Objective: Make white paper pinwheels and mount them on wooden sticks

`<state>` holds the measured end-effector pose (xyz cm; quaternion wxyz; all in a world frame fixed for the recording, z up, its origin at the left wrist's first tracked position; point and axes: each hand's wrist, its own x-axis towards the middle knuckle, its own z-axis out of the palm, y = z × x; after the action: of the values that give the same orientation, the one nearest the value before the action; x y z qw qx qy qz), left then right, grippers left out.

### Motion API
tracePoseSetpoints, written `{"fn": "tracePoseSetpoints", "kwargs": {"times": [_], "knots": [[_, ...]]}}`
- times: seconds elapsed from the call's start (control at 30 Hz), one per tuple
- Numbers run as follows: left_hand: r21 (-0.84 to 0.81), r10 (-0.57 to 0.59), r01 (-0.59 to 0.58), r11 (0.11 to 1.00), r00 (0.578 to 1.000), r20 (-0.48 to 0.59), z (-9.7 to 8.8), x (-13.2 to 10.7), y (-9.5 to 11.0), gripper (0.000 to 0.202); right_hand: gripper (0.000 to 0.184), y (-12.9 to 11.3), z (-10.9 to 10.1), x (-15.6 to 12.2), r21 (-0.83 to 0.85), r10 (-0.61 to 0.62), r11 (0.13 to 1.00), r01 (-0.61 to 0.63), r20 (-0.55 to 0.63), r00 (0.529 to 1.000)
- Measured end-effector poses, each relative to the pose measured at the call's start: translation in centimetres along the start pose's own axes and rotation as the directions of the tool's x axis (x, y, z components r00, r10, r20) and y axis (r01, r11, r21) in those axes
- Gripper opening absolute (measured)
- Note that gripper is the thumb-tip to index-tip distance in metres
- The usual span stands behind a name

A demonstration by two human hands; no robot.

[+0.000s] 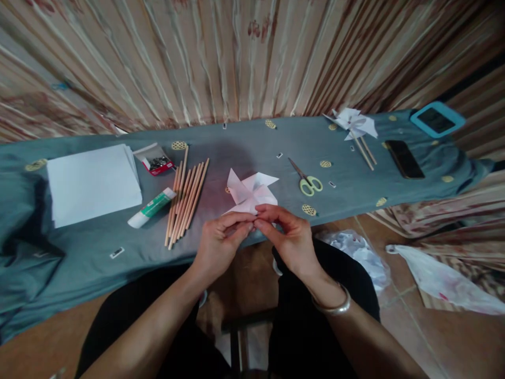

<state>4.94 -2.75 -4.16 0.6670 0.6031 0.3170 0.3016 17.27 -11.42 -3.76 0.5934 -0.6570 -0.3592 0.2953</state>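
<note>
A white paper pinwheel [251,192] lies at the near edge of a table covered in blue-grey cloth [236,147]. My left hand [219,242] and my right hand [287,237] meet just below it, fingertips pinched together on the pinwheel's near edge. Both hands are closed in a pinch. A silver bangle [334,306] sits on my right wrist. What is between the fingertips besides paper is too small to tell.
Left of the hands lie several wooden sticks [186,200], a glue tube [152,208], a small box of pins [155,159] and a stack of white paper [92,181]. Scissors [307,181], a finished pinwheel on sticks [355,129], a phone [404,158] and a blue-cased device [437,119] lie right.
</note>
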Motion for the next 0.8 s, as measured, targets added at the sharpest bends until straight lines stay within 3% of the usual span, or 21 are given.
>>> {"fn": "tracePoseSetpoints", "kwargs": {"times": [0.1,0.3,0.6,0.7,0.8], "knots": [[-0.060,-0.059,0.060,0.996,0.998,0.033,0.3,-0.5,-0.3,0.012,0.003,0.0,-0.6,-0.7,-0.138,-0.057,0.989,0.057,0.001,0.998],[-0.170,-0.136,0.145,0.975,0.989,0.061,0.8,-0.3,-0.5,0.021,0.004,0.4,-1.2,-0.7,-0.257,-0.077,0.964,0.072,-0.009,0.997],[-0.205,-0.106,0.119,0.971,0.992,0.075,1.2,0.1,-0.7,0.027,0.005,0.6,-1.4,-0.2,-0.125,-0.050,0.991,0.045,-0.033,0.998],[-0.132,-0.091,0.091,0.987,0.996,0.005,0.0,1.2,-0.9,0.031,0.004,0.9,-2.3,0.9,-0.008,-0.010,1.000,0.009,-0.099,0.995],[-0.037,-0.006,-0.001,0.999,0.980,-0.200,-1.8,2.6,-1.5,0.037,0.006,1.6,-3.7,2.5,0.052,0.026,0.999,-0.016,-0.199,0.980]]}}
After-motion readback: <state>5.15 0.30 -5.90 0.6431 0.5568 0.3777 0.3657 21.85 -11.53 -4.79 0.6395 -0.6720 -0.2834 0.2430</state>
